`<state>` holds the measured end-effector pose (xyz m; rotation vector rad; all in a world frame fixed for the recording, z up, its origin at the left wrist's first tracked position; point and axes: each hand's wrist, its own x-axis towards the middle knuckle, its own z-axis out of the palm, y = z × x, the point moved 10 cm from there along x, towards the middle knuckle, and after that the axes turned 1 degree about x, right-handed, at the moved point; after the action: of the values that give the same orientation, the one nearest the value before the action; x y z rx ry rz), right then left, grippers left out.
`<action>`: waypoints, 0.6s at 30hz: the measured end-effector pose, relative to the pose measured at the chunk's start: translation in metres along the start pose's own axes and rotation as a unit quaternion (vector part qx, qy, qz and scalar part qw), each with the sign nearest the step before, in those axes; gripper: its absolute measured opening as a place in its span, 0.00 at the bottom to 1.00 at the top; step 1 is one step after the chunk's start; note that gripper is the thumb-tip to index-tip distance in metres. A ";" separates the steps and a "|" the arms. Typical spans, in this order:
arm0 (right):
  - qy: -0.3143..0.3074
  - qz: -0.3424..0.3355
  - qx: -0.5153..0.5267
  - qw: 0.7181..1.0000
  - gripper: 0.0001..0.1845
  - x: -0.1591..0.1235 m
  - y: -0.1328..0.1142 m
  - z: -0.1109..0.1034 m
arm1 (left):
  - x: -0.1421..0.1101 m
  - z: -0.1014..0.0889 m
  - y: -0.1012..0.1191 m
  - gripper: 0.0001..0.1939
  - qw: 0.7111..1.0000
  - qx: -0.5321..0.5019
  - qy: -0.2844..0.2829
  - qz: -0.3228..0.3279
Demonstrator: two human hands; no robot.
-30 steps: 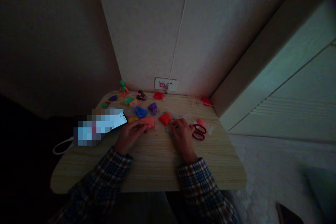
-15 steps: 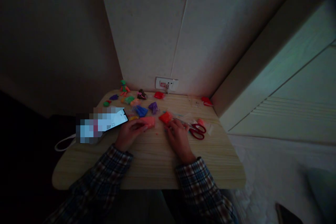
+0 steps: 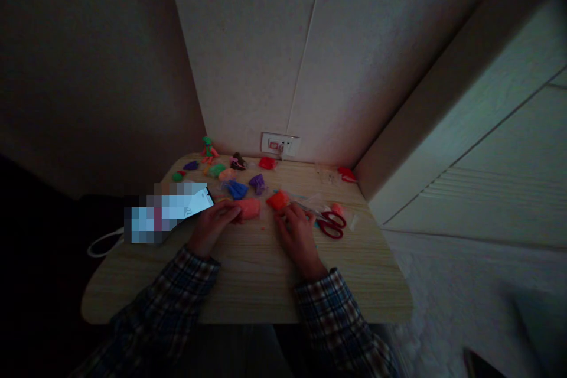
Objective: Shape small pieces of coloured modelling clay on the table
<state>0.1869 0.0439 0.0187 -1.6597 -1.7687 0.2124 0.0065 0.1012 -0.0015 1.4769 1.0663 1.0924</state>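
Observation:
My left hand (image 3: 211, 227) lies on the wooden table (image 3: 248, 283), its fingers curled round the near end of a pink lump of clay (image 3: 248, 208). My right hand (image 3: 296, 234) rests a little to the right, fingertips bent down onto the table just below an orange-red clay packet (image 3: 278, 200). Whether those fingers hold anything is too dark to tell. Red-handled scissors (image 3: 330, 224) lie just right of my right hand.
A lit phone (image 3: 199, 202) with a white cable (image 3: 100, 243) lies at the left. Blue (image 3: 238, 189), purple (image 3: 257, 181), green (image 3: 217, 169) and red (image 3: 267, 162) clay packets and small clay figures (image 3: 207, 149) are scattered toward the wall socket (image 3: 280, 144). A cabinet (image 3: 478, 147) stands on the right.
My right hand has slid left, away from the scissors and toward the orange-red packet. The left hand has stayed on the pink clay. The view shifted slightly.

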 end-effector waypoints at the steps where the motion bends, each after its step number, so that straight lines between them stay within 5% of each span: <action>1: 0.002 -0.016 0.009 1.000 0.08 -0.001 -0.005 -0.001 | 0.000 0.002 0.000 0.20 1.000 0.002 -0.010 0.000; 8: -0.043 -0.161 0.072 0.983 0.14 -0.012 -0.048 0.003 | -0.005 0.031 0.011 0.16 0.992 0.024 -0.120 0.011; 18: -0.016 -0.183 0.076 0.980 0.07 -0.014 -0.050 -0.001 | -0.010 0.043 0.008 0.12 0.985 0.038 -0.165 0.020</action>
<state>0.1457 0.0219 0.0422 -1.2050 -1.9917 0.2006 0.0471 0.0815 -0.0001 1.6768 0.8546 0.8043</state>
